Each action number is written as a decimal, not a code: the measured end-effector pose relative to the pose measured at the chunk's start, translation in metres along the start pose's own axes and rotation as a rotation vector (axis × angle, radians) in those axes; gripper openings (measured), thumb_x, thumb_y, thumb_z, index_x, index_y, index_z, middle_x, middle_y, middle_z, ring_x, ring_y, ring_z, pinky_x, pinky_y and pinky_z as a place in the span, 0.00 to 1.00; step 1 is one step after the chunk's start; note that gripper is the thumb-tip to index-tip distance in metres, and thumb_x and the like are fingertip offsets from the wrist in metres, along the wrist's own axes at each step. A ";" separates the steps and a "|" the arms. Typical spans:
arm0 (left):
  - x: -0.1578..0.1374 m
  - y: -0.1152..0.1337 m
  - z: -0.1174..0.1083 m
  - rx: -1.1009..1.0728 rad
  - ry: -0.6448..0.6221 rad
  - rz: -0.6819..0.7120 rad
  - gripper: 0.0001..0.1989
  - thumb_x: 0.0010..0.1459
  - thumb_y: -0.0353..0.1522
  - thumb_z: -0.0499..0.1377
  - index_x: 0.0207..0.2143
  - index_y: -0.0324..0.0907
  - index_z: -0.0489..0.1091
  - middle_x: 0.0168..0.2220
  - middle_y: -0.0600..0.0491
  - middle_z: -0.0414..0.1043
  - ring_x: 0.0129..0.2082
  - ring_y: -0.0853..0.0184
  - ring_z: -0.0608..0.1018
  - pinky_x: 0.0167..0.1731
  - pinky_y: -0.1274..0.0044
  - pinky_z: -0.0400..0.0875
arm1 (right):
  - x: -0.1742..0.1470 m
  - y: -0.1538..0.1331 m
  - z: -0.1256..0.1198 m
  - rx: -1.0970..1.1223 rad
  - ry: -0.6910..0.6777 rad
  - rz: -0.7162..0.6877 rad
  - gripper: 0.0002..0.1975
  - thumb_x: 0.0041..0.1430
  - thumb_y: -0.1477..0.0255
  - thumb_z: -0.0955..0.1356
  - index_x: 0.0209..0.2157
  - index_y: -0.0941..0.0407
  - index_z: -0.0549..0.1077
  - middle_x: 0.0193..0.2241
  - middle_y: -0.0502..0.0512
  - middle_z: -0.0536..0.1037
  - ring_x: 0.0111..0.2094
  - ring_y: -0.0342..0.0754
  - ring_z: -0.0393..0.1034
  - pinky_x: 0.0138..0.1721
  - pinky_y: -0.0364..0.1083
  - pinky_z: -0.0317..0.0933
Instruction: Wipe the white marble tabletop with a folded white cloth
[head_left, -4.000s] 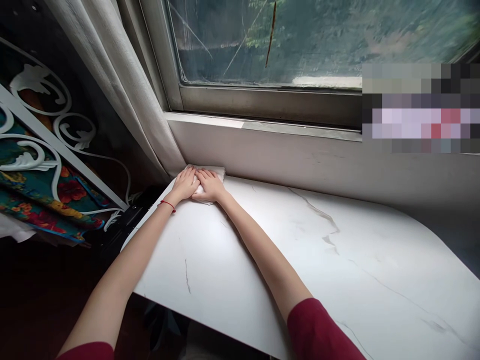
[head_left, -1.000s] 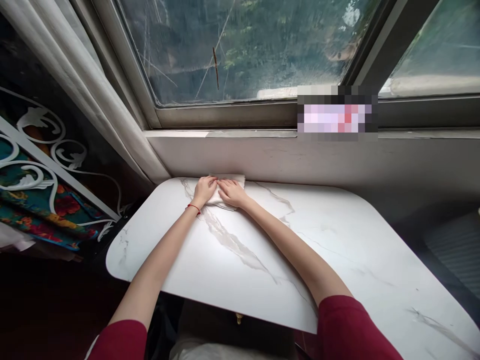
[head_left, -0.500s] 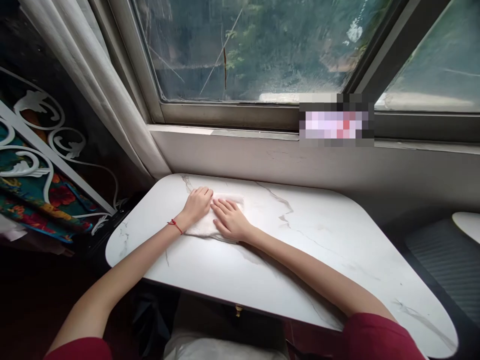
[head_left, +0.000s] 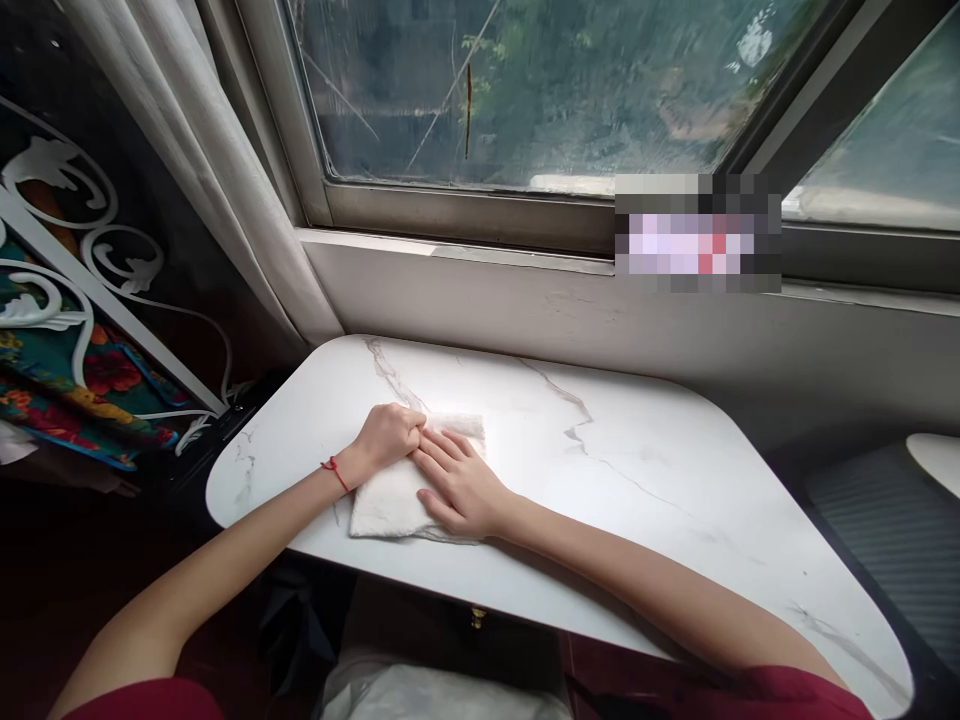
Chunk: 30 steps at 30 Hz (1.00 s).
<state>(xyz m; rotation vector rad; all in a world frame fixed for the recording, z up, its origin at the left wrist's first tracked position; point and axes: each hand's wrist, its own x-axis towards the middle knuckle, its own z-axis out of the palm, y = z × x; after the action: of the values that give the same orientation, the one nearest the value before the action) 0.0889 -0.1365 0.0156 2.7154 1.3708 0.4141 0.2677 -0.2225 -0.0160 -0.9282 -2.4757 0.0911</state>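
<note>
A folded white cloth (head_left: 390, 502) lies on the white marble-patterned tabletop (head_left: 645, 560), left of its middle. My left hand (head_left: 386, 435), with a red string bracelet at the wrist, is curled closed over the cloth's far left edge. Flat on the cloth rests my right hand (head_left: 463, 485), its fingers stretched out toward the left hand. The fingertips of the two hands meet or nearly meet. Part of the cloth is hidden under both hands.
Behind the table rise a wall and a window frame (head_left: 465, 217), with a pale curtain (head_left: 247, 200) at left. A white scrolled metal frame (head_left: 127, 320) stands on the left. Below the table's front edge is a small brass knob (head_left: 478, 618). Dark ribbed seating (head_left: 892, 550) is at right.
Both hands and the cloth have slid nearer to me across the tabletop. More of the cloth's near left part shows. The camera view has shifted slightly.
</note>
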 end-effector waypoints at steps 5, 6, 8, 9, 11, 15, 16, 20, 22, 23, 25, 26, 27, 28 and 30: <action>-0.014 0.001 -0.006 -0.123 0.024 -0.017 0.10 0.51 0.25 0.49 0.20 0.46 0.60 0.21 0.55 0.69 0.22 0.65 0.70 0.24 0.73 0.62 | -0.001 -0.001 0.000 0.005 -0.022 0.036 0.30 0.68 0.65 0.59 0.67 0.64 0.59 0.67 0.68 0.61 0.70 0.62 0.51 0.68 0.64 0.48; -0.018 0.002 -0.007 -0.139 0.060 0.000 0.10 0.53 0.25 0.48 0.23 0.46 0.63 0.24 0.54 0.71 0.25 0.64 0.73 0.27 0.73 0.66 | -0.002 -0.004 -0.001 0.002 -0.027 0.048 0.31 0.68 0.65 0.59 0.68 0.65 0.58 0.68 0.68 0.60 0.70 0.62 0.50 0.69 0.64 0.48; -0.031 0.004 -0.007 -0.138 0.140 0.040 0.12 0.57 0.26 0.47 0.32 0.45 0.69 0.33 0.50 0.75 0.35 0.61 0.77 0.36 0.70 0.72 | -0.005 -0.013 -0.001 -0.001 -0.035 0.065 0.34 0.68 0.62 0.60 0.68 0.68 0.56 0.69 0.71 0.56 0.71 0.63 0.48 0.69 0.65 0.46; -0.040 0.006 -0.007 -0.124 0.173 0.056 0.13 0.60 0.27 0.47 0.37 0.45 0.70 0.39 0.47 0.76 0.41 0.59 0.78 0.42 0.68 0.74 | -0.007 -0.018 0.000 0.001 -0.037 0.069 0.37 0.67 0.59 0.61 0.68 0.69 0.56 0.69 0.72 0.55 0.71 0.65 0.46 0.70 0.65 0.44; -0.058 0.007 -0.004 -0.105 0.197 0.075 0.17 0.63 0.30 0.47 0.49 0.44 0.71 0.52 0.43 0.74 0.54 0.56 0.75 0.53 0.64 0.72 | -0.010 -0.028 0.003 0.016 -0.036 0.073 0.44 0.63 0.53 0.64 0.68 0.70 0.54 0.69 0.75 0.53 0.72 0.67 0.43 0.70 0.66 0.43; -0.088 0.005 0.003 -0.113 0.124 0.122 0.29 0.66 0.32 0.45 0.68 0.47 0.57 0.68 0.47 0.61 0.67 0.57 0.64 0.64 0.61 0.64 | -0.014 -0.039 0.009 0.051 -0.041 0.070 0.50 0.59 0.48 0.66 0.70 0.67 0.51 0.70 0.75 0.52 0.72 0.69 0.40 0.68 0.70 0.44; -0.091 0.004 0.004 -0.113 0.103 0.136 0.30 0.66 0.33 0.45 0.71 0.47 0.53 0.69 0.48 0.58 0.69 0.57 0.62 0.65 0.60 0.63 | -0.013 -0.039 0.010 0.055 -0.044 0.069 0.49 0.59 0.48 0.66 0.70 0.67 0.51 0.70 0.75 0.52 0.72 0.69 0.40 0.68 0.70 0.44; -0.085 0.003 0.009 -0.082 0.060 0.189 0.35 0.67 0.41 0.47 0.73 0.41 0.46 0.72 0.44 0.50 0.71 0.53 0.56 0.68 0.58 0.57 | -0.008 -0.027 0.007 0.051 -0.062 0.059 0.48 0.62 0.49 0.64 0.70 0.68 0.51 0.69 0.74 0.53 0.72 0.66 0.41 0.70 0.67 0.42; -0.074 0.005 0.011 -0.062 0.045 0.202 0.41 0.65 0.49 0.50 0.73 0.36 0.45 0.72 0.41 0.47 0.72 0.50 0.53 0.69 0.56 0.53 | -0.006 -0.016 0.003 0.038 -0.077 0.048 0.48 0.62 0.50 0.64 0.70 0.68 0.50 0.70 0.73 0.53 0.72 0.65 0.41 0.70 0.65 0.42; -0.067 0.005 0.012 -0.055 0.032 0.204 0.44 0.64 0.51 0.51 0.72 0.35 0.46 0.72 0.39 0.46 0.72 0.49 0.52 0.69 0.56 0.52 | -0.004 -0.010 0.002 0.028 -0.077 0.049 0.47 0.62 0.50 0.64 0.70 0.68 0.50 0.70 0.73 0.53 0.72 0.65 0.42 0.70 0.65 0.42; -0.049 0.005 0.014 -0.053 -0.002 0.202 0.47 0.62 0.55 0.52 0.72 0.35 0.46 0.72 0.38 0.46 0.72 0.48 0.52 0.69 0.56 0.50 | -0.002 0.003 -0.001 0.004 -0.065 0.076 0.46 0.62 0.50 0.65 0.70 0.67 0.51 0.70 0.72 0.53 0.72 0.65 0.43 0.70 0.65 0.43; -0.039 0.004 0.014 -0.057 -0.021 0.205 0.47 0.62 0.55 0.52 0.72 0.35 0.46 0.72 0.38 0.46 0.72 0.49 0.51 0.70 0.56 0.49 | -0.001 0.011 -0.002 -0.010 -0.056 0.094 0.46 0.62 0.50 0.64 0.70 0.67 0.52 0.70 0.73 0.53 0.72 0.66 0.44 0.70 0.65 0.44; -0.028 0.003 0.015 -0.064 -0.041 0.210 0.46 0.62 0.55 0.52 0.72 0.35 0.46 0.72 0.39 0.45 0.72 0.50 0.51 0.70 0.58 0.48 | 0.000 0.019 -0.003 -0.025 -0.049 0.112 0.45 0.62 0.50 0.64 0.69 0.67 0.53 0.70 0.73 0.54 0.71 0.66 0.45 0.70 0.65 0.44; -0.016 0.001 0.015 -0.074 -0.060 0.218 0.46 0.62 0.55 0.52 0.72 0.36 0.46 0.72 0.39 0.45 0.73 0.51 0.50 0.70 0.59 0.46 | 0.002 0.027 -0.004 -0.038 -0.044 0.126 0.45 0.62 0.50 0.65 0.69 0.67 0.54 0.69 0.74 0.54 0.71 0.66 0.46 0.69 0.65 0.44; 0.008 -0.004 0.018 -0.099 -0.108 0.229 0.47 0.62 0.56 0.52 0.72 0.37 0.45 0.73 0.40 0.43 0.73 0.53 0.49 0.71 0.61 0.44 | 0.004 0.045 -0.006 -0.062 -0.039 0.144 0.44 0.62 0.50 0.64 0.68 0.67 0.55 0.69 0.74 0.55 0.71 0.65 0.47 0.69 0.64 0.45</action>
<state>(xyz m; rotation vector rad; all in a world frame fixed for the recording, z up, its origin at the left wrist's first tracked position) 0.0952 -0.1272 -0.0002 2.7754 0.9908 0.3344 0.2951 -0.1859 -0.0188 -1.1403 -2.4567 0.0822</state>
